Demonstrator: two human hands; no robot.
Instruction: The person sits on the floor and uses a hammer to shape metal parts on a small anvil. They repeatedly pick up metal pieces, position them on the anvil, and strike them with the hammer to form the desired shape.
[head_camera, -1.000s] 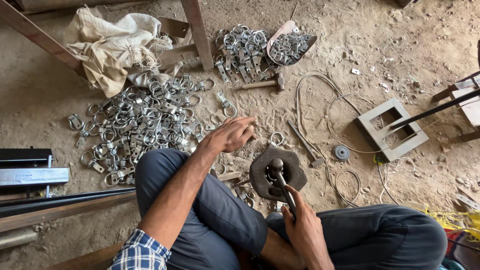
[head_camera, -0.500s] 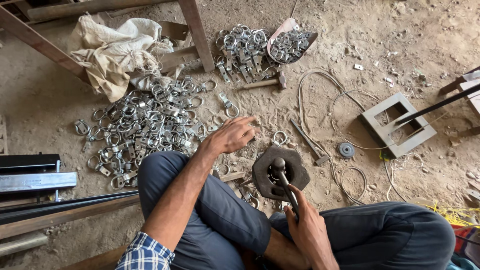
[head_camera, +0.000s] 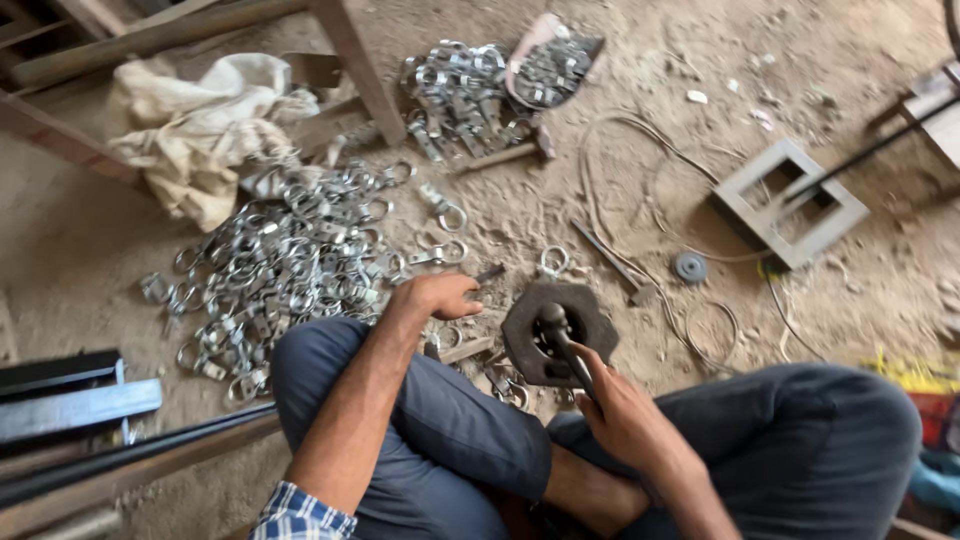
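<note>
I see the dirt floor (head_camera: 120, 260) crowded on the left by a wide heap of metal rings (head_camera: 290, 260), with barer ground to the right around a square frame (head_camera: 790, 200). Before my crossed legs sits a dark iron block (head_camera: 520, 335). My right hand (head_camera: 625, 420) is wrapped around a hammer (head_camera: 560, 335), its handle running back toward me, head resting on the block. My left hand (head_camera: 440, 295), fingers curled, touches the ground just left of the block; whether it holds anything I cannot tell.
</note>
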